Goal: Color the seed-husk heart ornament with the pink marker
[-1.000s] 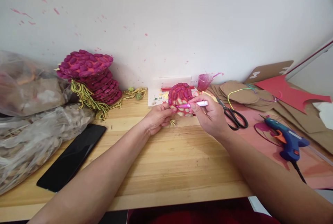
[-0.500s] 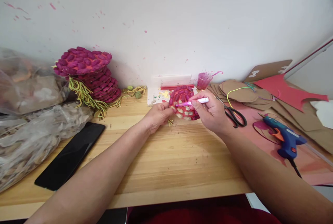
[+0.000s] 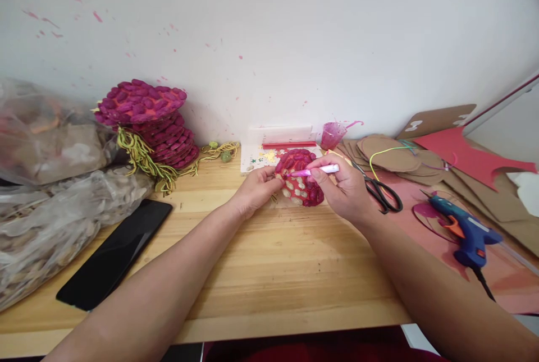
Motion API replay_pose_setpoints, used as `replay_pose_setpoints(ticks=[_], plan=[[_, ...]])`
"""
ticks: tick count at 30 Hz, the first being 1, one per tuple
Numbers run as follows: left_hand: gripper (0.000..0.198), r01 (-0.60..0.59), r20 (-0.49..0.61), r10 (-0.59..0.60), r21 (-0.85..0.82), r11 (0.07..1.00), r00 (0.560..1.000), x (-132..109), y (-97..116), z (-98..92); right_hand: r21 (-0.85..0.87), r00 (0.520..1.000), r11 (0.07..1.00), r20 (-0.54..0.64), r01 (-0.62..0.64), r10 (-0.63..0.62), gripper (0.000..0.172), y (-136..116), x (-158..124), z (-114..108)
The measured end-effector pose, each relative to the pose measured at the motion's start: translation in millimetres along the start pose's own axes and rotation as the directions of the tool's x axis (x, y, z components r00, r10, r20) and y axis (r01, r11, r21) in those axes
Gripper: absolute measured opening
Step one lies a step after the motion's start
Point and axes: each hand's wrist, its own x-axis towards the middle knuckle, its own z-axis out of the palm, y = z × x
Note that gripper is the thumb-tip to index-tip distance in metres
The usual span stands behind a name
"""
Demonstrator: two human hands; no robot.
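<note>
My left hand (image 3: 261,187) pinches the left edge of a round disc (image 3: 300,159) covered in peanut shells. Most of its shells are magenta, while several near the lower left are pale and bare. Between the fingers of my right hand (image 3: 343,188) is a slim white marker (image 3: 329,169) with a pink-stained front end. Its tip touches, or nearly touches, the shells close to my left thumb. A bit of yellowish yarn shows below my left fingers; the disc's underside is hidden.
To the left are a stack of magenta shell discs (image 3: 141,105) with yarn tassels, plastic bags (image 3: 63,227) and a black phone (image 3: 115,252). A pink cup (image 3: 332,135) stands behind. Scissors (image 3: 385,196), cardboard circles (image 3: 387,154) and a blue glue gun (image 3: 467,230) lie right.
The disc has turned and tilted in my left hand, so its lower edge now sits lower. The marker has shifted slightly with it. The whole view has moved a little.
</note>
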Motion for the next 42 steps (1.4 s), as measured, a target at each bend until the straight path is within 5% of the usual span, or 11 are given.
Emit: replay_pose_setpoints(ticks=[15, 42], plan=[[0.058, -0.046, 0.032, 0.049, -0.098, 0.994, 0.998, 5.7, -16.6, -2.6, 0.025, 1.0, 1.0, 0.027, -0.009, 0.008, 0.014, 6.0, -4.7, 2.2], [0.035, -0.005, 0.003, 0.005, -0.029, 1.0, 1.0, 10.1, -21.3, -4.7, 0.122, 1.0, 0.992, -0.009, -0.021, 0.023, 0.015, 20.7, -3.3, 1.6]])
